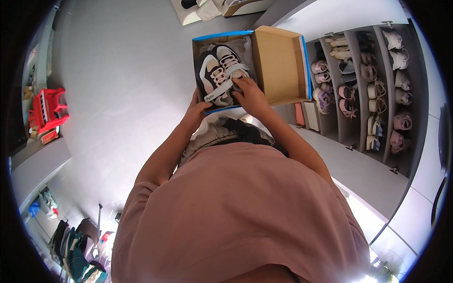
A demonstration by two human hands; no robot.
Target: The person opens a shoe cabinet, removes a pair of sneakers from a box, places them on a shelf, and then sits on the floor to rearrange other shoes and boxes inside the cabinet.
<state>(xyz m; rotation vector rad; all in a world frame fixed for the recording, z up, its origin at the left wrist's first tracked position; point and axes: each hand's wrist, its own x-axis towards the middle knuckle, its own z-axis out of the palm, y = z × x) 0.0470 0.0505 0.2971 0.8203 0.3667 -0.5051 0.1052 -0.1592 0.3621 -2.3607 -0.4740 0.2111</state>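
Observation:
An open cardboard shoebox (pixel 283 63) with blue edges is held in front of me, its lid folded out to the right. Inside lies a pair of black, white and pink sneakers (pixel 218 76) with pale laces, on tissue paper (pixel 244 46). A light strap (pixel 219 90) bearing writing crosses the near part of the shoes. My left hand (pixel 198 108) grips the box's near left corner. Above the near side of the box, my right hand (pixel 250 96) has thumb and fingers at the right shoe's heel and the strap's end; whether they pinch anything is unclear.
An open shoe cabinet (pixel 354 88) with several pairs on its shelves stands at right, its door hanging open. A red toy piano (pixel 47 109) is at far left. Hanging clothes (pixel 76 251) are at lower left. Pale furniture or boxes (pixel 208 10) stand at the top.

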